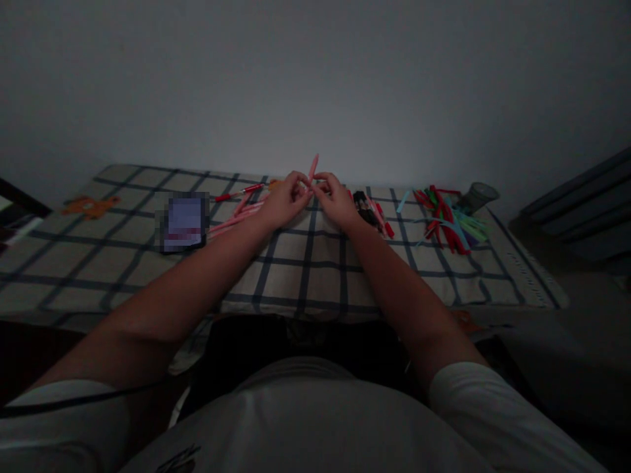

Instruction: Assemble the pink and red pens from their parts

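A slim pink pen (313,168) stands nearly upright, leaning slightly right, where my two hands meet above the far part of the table. My left hand (288,202) pinches the lower part of the pen from the left. From the other side, the fingers of my right hand (336,200) close on it too. The fingers hide the pen's lower end. By my left wrist lies a loose bunch of pink pens (241,213), partly covered by the forearm. Several black markers (365,209) lie just right of my right hand, with red pens (387,225) beside them.
A checked cloth (286,276) covers the table, which meets a plain wall. At left lies a pixelated screen device (183,223); a red pen (252,188) is behind the pink ones. Colourful strips (446,220) are heaped at right beside a tipped cup (480,196).
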{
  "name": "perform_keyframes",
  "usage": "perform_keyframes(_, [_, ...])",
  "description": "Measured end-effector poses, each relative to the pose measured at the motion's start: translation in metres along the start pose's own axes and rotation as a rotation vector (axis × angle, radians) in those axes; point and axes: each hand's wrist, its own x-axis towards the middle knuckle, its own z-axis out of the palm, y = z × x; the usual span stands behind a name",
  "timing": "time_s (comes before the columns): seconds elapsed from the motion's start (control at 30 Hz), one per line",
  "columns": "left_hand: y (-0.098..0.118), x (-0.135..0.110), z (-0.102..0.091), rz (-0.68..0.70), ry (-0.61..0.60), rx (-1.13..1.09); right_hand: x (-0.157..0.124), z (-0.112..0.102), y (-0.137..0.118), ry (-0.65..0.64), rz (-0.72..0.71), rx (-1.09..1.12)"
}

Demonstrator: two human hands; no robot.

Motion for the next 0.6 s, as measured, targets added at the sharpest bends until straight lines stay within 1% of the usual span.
perform_keyframes(0.03, [0.006,0.003,0.002,0.015,-0.025,0.000,0.001,0.001,0.003,0.011,-0.004,0.009])
perform_keyframes(0.13, [0.016,0.011,0.008,0.042,-0.031,0.030,0.003,-0.002,0.012,0.031,-0.018,-0.006])
perform_keyframes(0.23, [0.012,0.013,0.015,0.051,-0.051,0.063,0.003,-0.008,0.019,0.010,-0.059,-0.107])
perform_keyframes(0.3, [0.007,0.010,0.019,0.049,-0.085,0.034,0.001,-0.012,0.021,-0.027,-0.085,-0.216])
perform_keyframes(0.43, [0.003,-0.002,0.021,0.034,-0.140,-0.055,-0.004,-0.020,0.014,-0.109,-0.086,-0.401])
perform_keyframes(0.53, [0.008,-0.009,0.018,0.079,-0.201,-0.086,-0.005,-0.025,0.006,-0.124,-0.075,-0.455])
perform_keyframes(0.6, [0.012,-0.011,0.015,0.072,-0.240,-0.065,-0.005,-0.027,0.002,-0.139,-0.064,-0.476])
